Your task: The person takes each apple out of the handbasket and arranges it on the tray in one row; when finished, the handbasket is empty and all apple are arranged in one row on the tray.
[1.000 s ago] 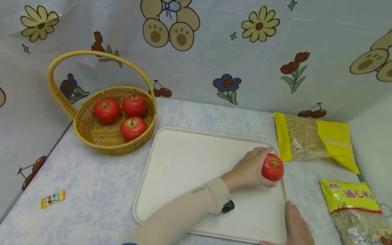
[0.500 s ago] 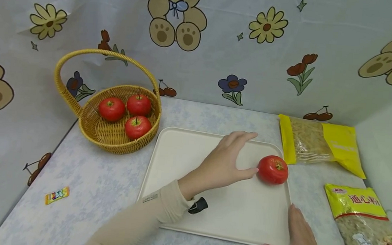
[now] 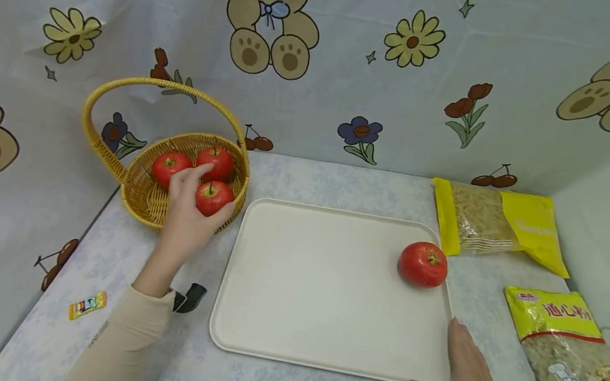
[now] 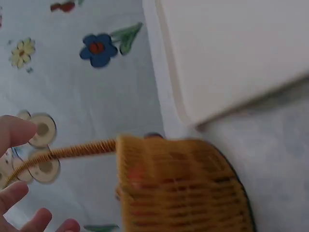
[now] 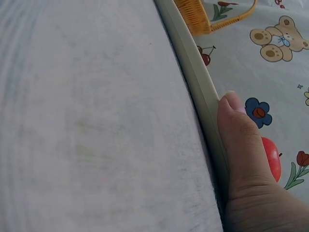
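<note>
My left hand (image 3: 189,210) reaches over the front of a yellow wicker basket (image 3: 135,200), fingers and thumb spread on either side of the front red apple (image 3: 213,197). In the left wrist view the fingers (image 4: 36,222) are apart beside the basket's handle. Two more apples, a left one (image 3: 169,168) and a back one (image 3: 219,163), lie in the basket. A single apple (image 3: 422,265) sits on the right side of a white tray (image 3: 323,289). My right hand (image 3: 465,374) rests at the tray's front right corner, thumb (image 5: 241,140) along the front edge, fingers along the right edge.
A yellow pasta bag (image 3: 498,225) lies behind the tray's right side, and another printed bag (image 3: 573,356) lies at the far right. A small yellow packet (image 3: 87,306) is at the left. A bear-printed cloth (image 3: 312,112) hangs behind the table.
My left hand has let go of the apple on the tray's right side and moved left to the basket. The right hand stays at the tray corner.
</note>
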Motion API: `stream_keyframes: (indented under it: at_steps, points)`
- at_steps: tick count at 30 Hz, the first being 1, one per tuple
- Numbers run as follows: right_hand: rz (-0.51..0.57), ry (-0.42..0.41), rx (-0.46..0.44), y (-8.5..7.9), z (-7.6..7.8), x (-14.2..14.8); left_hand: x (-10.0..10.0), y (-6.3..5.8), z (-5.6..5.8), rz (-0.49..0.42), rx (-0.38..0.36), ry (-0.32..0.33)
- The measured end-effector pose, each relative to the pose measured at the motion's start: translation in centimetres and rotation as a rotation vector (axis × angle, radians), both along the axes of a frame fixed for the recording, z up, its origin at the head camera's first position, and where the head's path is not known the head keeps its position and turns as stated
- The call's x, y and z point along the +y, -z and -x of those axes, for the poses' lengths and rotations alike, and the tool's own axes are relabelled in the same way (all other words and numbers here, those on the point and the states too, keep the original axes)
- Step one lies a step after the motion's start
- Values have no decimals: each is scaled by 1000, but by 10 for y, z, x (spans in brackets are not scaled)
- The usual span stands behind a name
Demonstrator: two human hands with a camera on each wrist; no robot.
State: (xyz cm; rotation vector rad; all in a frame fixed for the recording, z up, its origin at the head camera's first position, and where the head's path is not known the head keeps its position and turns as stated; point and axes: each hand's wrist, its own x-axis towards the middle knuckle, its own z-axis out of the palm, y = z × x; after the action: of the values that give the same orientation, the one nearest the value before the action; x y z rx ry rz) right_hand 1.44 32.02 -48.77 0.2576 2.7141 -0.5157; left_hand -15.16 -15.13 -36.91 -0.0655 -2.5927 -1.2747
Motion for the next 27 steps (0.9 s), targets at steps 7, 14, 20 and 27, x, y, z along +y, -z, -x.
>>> stream_keyframes:
  at_steps: [7, 14, 20, 27]
  points:
    - [2, 7, -2, -1, 0, 1, -47, 24, 16, 20, -118, -64]
    - [29, 14, -9, 0, -1, -1, -55, 29, 36, 134, -305, -3]
    - [34, 25, -2, 0, -3, -2, -57, 30, 48, 178, -435, 71]
    - [30, 23, 19, 2, -5, 0, -61, 33, 57, 116, -483, 175]
